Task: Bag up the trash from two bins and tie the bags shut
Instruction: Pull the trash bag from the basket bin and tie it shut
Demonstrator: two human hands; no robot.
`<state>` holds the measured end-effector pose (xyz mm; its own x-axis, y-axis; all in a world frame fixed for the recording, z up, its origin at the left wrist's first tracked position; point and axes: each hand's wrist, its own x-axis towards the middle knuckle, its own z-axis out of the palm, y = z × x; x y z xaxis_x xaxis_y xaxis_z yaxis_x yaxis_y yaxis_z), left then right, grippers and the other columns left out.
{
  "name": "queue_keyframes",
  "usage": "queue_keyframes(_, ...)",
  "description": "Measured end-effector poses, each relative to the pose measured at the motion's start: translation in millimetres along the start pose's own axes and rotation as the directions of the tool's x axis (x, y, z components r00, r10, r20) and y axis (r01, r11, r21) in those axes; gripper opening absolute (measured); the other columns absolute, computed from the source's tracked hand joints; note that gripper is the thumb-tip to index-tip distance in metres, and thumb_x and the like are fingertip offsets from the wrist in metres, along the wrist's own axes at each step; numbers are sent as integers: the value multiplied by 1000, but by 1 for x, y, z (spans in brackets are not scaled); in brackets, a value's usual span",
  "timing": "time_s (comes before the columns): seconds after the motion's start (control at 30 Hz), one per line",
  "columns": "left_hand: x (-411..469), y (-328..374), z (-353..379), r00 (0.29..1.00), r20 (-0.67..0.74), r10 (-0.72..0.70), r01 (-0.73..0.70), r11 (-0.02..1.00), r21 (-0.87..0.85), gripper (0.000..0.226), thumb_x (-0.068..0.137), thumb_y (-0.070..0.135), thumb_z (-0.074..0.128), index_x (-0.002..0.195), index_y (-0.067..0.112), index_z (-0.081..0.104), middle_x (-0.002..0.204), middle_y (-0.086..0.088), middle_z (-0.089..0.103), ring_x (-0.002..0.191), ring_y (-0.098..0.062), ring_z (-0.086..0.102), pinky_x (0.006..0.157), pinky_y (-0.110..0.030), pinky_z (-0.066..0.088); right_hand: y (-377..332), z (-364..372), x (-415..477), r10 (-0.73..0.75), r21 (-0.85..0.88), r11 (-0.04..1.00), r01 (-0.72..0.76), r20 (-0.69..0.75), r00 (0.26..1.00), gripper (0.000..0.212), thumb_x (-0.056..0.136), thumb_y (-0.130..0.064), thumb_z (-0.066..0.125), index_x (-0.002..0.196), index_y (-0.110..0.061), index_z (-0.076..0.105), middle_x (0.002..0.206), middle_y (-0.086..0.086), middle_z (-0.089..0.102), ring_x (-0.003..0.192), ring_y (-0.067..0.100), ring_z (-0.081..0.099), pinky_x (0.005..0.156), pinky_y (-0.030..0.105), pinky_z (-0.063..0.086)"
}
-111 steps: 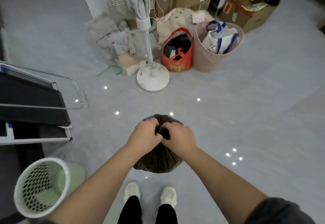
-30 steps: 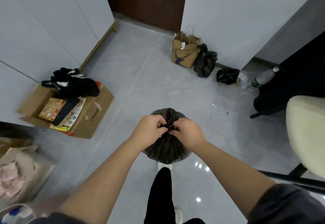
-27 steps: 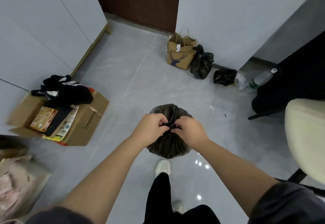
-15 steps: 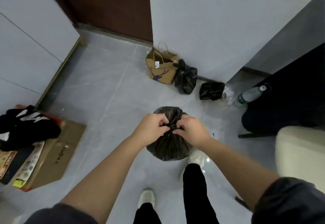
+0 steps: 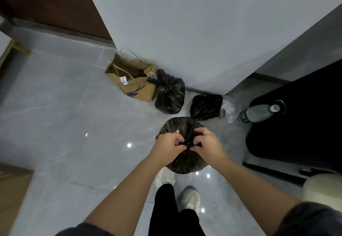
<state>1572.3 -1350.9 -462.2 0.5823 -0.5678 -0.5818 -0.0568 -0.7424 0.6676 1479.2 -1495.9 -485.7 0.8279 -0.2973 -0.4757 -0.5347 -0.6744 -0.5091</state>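
I hold a full black trash bag in the air above my feet. My left hand and my right hand each pinch the twisted top of the bag, close together at its knot. A tied black trash bag stands on the floor ahead against the wall. A second, smaller black bag lies to its right at the wall corner.
A brown paper carrier bag leans on the wall beside the tied bag. A plastic bottle and crumpled clear plastic lie at the right. A black chair base and a cream seat stand right; a cardboard box sits left.
I have walked from the room with the bins toward the wall corner, carrying the bag. The bags on the floor are much nearer now. Both hands keep pinching the bag's top.
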Motion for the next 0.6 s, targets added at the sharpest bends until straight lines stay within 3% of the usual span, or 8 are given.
queue_keyframes(0.1,51,-15,29,1000,19,-13,14,1000,-20,23,78,26,72,100,18,70,81,7,61,82,-12,58,84,-28,50,38,13,35,38,11,999,-38,11,999,8,79,-13,73,80,-6,72,135,5,51,121,23,49,98,24,38)
queue_keyframes(0.23,110,-27,62,1000,29,-2,3,999,-32,21,78,25,72,97,17,70,75,10,60,75,-10,58,75,-22,46,83,27,74,67,18,998,-68,23,997,11,79,-12,72,82,-2,72,132,8,53,115,23,54,95,22,39)
queue_keyframes(0.43,176,-27,97,998,59,17,-15,1000,-27,19,81,24,70,99,16,69,69,16,54,71,-7,54,74,-21,45,142,39,124,131,78,988,-132,20,991,10,81,-8,71,87,-1,72,131,7,54,116,21,54,92,17,35)
queue_keyframes(0.6,229,-18,112,1000,-1,3,-3,994,-106,19,82,20,71,98,11,68,70,12,55,73,-7,54,74,-19,41,172,36,166,157,145,978,-152,-28,987,10,80,-6,71,88,-1,71,128,10,55,118,24,53,93,16,29)
